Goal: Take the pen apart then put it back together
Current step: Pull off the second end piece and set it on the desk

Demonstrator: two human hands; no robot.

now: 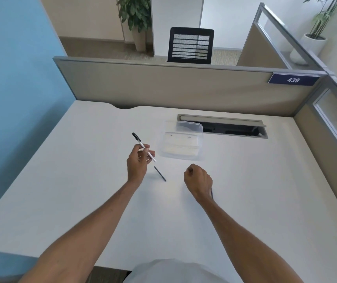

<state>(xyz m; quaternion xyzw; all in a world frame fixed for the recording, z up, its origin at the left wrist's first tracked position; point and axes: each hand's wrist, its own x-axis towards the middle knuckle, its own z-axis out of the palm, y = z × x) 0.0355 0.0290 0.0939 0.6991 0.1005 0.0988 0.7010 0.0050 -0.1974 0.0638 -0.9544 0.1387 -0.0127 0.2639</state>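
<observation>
My left hand [138, 164] holds the pen barrel [143, 146], a white tube with a black cap end pointing up and away to the left. A thin dark refill [160, 173] lies on the white desk [82, 180] just right of that hand, untouched. My right hand [198, 179] hovers over the desk with its fingers curled shut. A thin dark piece shows at its wrist side [211, 193]; what it is cannot be made out.
A clear plastic container [181, 141] stands behind the hands. Behind it is an open cable slot [224, 127] in the desk. Beige partition walls [163, 86] close the desk at the back and right. A blue wall is on the left.
</observation>
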